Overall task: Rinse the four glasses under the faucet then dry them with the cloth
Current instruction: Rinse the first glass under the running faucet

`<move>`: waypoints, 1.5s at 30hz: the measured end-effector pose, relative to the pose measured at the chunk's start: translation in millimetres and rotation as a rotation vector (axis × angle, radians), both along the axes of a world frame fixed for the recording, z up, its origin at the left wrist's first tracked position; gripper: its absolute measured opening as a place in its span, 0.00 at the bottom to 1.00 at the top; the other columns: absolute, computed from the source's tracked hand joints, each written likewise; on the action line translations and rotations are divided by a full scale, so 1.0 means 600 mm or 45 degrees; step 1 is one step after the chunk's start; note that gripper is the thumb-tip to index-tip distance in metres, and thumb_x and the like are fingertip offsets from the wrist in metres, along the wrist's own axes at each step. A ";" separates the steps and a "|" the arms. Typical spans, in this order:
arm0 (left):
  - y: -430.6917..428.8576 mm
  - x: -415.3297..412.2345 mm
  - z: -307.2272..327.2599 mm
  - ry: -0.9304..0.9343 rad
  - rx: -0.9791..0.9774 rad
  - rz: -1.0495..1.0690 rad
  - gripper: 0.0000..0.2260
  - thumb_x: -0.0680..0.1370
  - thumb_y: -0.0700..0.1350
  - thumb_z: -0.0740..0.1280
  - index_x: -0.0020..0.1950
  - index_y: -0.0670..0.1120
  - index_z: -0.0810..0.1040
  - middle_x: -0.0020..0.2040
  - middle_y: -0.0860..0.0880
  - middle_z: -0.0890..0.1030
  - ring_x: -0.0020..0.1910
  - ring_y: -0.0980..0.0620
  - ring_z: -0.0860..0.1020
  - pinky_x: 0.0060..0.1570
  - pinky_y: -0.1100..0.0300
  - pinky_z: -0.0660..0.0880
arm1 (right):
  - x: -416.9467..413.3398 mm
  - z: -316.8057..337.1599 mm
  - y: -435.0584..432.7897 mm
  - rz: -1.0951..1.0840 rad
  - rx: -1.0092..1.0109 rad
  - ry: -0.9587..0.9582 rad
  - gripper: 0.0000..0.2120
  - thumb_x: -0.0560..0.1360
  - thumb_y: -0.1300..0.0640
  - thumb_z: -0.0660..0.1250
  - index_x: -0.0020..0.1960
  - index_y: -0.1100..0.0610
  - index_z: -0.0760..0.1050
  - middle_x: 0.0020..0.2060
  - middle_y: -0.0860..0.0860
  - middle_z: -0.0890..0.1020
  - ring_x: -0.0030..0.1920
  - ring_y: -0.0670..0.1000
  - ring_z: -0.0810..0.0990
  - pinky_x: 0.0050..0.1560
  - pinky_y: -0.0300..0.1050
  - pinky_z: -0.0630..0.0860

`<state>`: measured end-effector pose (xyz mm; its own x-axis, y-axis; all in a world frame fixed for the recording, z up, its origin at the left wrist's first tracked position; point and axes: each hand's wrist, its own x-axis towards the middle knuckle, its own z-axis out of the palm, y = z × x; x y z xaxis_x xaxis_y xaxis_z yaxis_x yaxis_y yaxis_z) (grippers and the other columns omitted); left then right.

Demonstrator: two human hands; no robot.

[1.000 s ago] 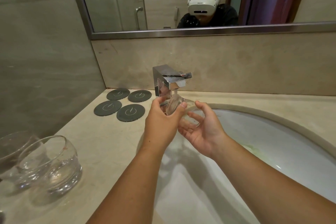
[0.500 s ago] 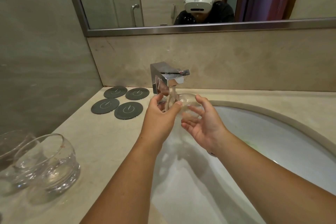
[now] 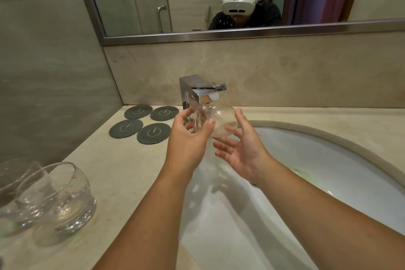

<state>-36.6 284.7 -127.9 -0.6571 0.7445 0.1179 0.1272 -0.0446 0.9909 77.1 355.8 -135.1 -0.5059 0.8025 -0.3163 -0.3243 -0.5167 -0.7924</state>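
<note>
A round clear glass is tipped on its side under the running chrome faucet, over the white sink. My left hand grips the glass from the left, thumb and fingers curled round it. My right hand cups the glass from the right, palm up, fingers spread, thumb against its side. Two more clear glasses stand at the near left of the counter, the left one cut off by the frame edge. No cloth is in view.
Four dark round coasters lie on the beige counter left of the faucet. A mirror hangs above the backsplash, and a stone wall closes the left side.
The camera view has tilted down a little. Both hands have stayed on the glass under the stream, turning it slightly; my right hand's fingers have spread wider.
</note>
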 end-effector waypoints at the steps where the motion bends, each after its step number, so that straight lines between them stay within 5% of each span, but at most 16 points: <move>1: 0.000 0.000 0.000 0.003 -0.001 -0.011 0.29 0.72 0.56 0.80 0.69 0.60 0.73 0.62 0.54 0.82 0.63 0.54 0.83 0.67 0.47 0.80 | 0.000 0.000 0.000 -0.003 0.011 0.007 0.31 0.77 0.32 0.68 0.66 0.57 0.75 0.50 0.59 0.81 0.43 0.55 0.81 0.39 0.48 0.80; 4: 0.000 0.002 -0.001 -0.005 -0.016 -0.063 0.27 0.76 0.49 0.80 0.70 0.60 0.71 0.61 0.58 0.79 0.66 0.56 0.80 0.69 0.47 0.78 | 0.000 0.003 -0.001 -0.043 0.044 0.025 0.25 0.79 0.37 0.70 0.62 0.57 0.76 0.47 0.58 0.80 0.42 0.55 0.80 0.44 0.48 0.82; 10: -0.002 0.009 -0.002 0.006 -0.068 -0.058 0.47 0.65 0.70 0.76 0.79 0.53 0.69 0.68 0.52 0.82 0.66 0.54 0.82 0.70 0.46 0.78 | -0.005 0.004 -0.002 -0.057 0.093 0.074 0.16 0.80 0.44 0.71 0.59 0.56 0.78 0.44 0.57 0.83 0.38 0.54 0.80 0.50 0.51 0.81; 13: -0.003 0.007 -0.002 0.002 -0.086 -0.042 0.41 0.65 0.71 0.74 0.73 0.52 0.73 0.58 0.52 0.87 0.57 0.53 0.86 0.66 0.45 0.81 | -0.006 0.006 -0.004 -0.081 0.062 0.145 0.12 0.81 0.49 0.68 0.58 0.56 0.78 0.38 0.55 0.85 0.39 0.55 0.82 0.50 0.52 0.81; 17: 0.000 0.003 -0.003 -0.001 -0.063 -0.033 0.39 0.66 0.66 0.75 0.73 0.53 0.72 0.58 0.50 0.86 0.55 0.52 0.87 0.64 0.45 0.81 | -0.002 0.009 -0.002 -0.096 0.020 0.206 0.09 0.81 0.53 0.65 0.57 0.57 0.77 0.49 0.59 0.80 0.43 0.58 0.79 0.51 0.54 0.81; 21: -0.001 0.001 -0.001 0.026 -0.024 -0.039 0.40 0.68 0.63 0.78 0.77 0.55 0.70 0.62 0.50 0.83 0.59 0.53 0.85 0.66 0.46 0.81 | 0.001 0.006 0.001 -0.045 0.051 0.119 0.18 0.81 0.43 0.67 0.63 0.54 0.77 0.49 0.57 0.82 0.43 0.57 0.81 0.49 0.55 0.80; 24: -0.004 -0.001 -0.003 0.091 -0.018 -0.049 0.30 0.77 0.55 0.79 0.75 0.57 0.71 0.63 0.53 0.79 0.60 0.62 0.80 0.63 0.55 0.79 | 0.002 0.001 0.004 -0.011 0.076 -0.016 0.29 0.78 0.32 0.68 0.67 0.54 0.76 0.52 0.56 0.80 0.46 0.56 0.80 0.45 0.52 0.79; 27: -0.007 0.000 -0.002 0.167 -0.022 -0.086 0.24 0.78 0.50 0.78 0.67 0.63 0.69 0.63 0.58 0.77 0.63 0.61 0.78 0.57 0.66 0.74 | 0.002 0.003 0.002 -0.016 0.095 0.001 0.24 0.79 0.35 0.69 0.61 0.54 0.78 0.52 0.56 0.79 0.44 0.55 0.79 0.44 0.49 0.79; 30: -0.008 0.003 0.001 0.184 -0.015 -0.107 0.28 0.78 0.48 0.79 0.72 0.60 0.69 0.59 0.65 0.75 0.67 0.55 0.78 0.56 0.69 0.74 | 0.000 0.006 0.003 -0.044 0.032 0.064 0.21 0.80 0.41 0.70 0.64 0.55 0.76 0.51 0.59 0.80 0.44 0.56 0.79 0.45 0.48 0.80; 34: -0.006 0.005 -0.001 0.192 -0.025 -0.095 0.31 0.77 0.51 0.78 0.76 0.56 0.68 0.63 0.59 0.79 0.65 0.55 0.81 0.54 0.70 0.74 | -0.002 0.004 0.005 -0.076 -0.101 0.166 0.21 0.81 0.45 0.70 0.65 0.58 0.73 0.54 0.64 0.83 0.51 0.61 0.82 0.50 0.51 0.82; 38: -0.004 0.004 -0.003 0.227 -0.023 -0.051 0.31 0.77 0.52 0.79 0.77 0.54 0.70 0.55 0.63 0.79 0.56 0.61 0.83 0.52 0.68 0.76 | -0.001 0.004 0.001 -0.084 -0.242 0.306 0.21 0.81 0.48 0.68 0.66 0.62 0.72 0.44 0.67 0.86 0.36 0.59 0.86 0.48 0.51 0.82; 41: -0.002 0.002 -0.002 0.253 -0.003 -0.007 0.30 0.76 0.51 0.80 0.76 0.53 0.72 0.56 0.62 0.81 0.57 0.58 0.84 0.55 0.63 0.80 | -0.005 -0.001 -0.002 -0.019 -0.302 0.297 0.24 0.81 0.46 0.66 0.66 0.65 0.74 0.53 0.70 0.85 0.44 0.63 0.88 0.53 0.52 0.83; 45: -0.001 -0.003 -0.002 0.264 0.040 0.036 0.25 0.77 0.49 0.79 0.72 0.54 0.74 0.55 0.62 0.81 0.51 0.65 0.84 0.47 0.74 0.77 | -0.007 -0.005 -0.002 0.062 -0.294 0.230 0.31 0.78 0.44 0.65 0.70 0.67 0.74 0.61 0.67 0.83 0.45 0.61 0.85 0.57 0.55 0.82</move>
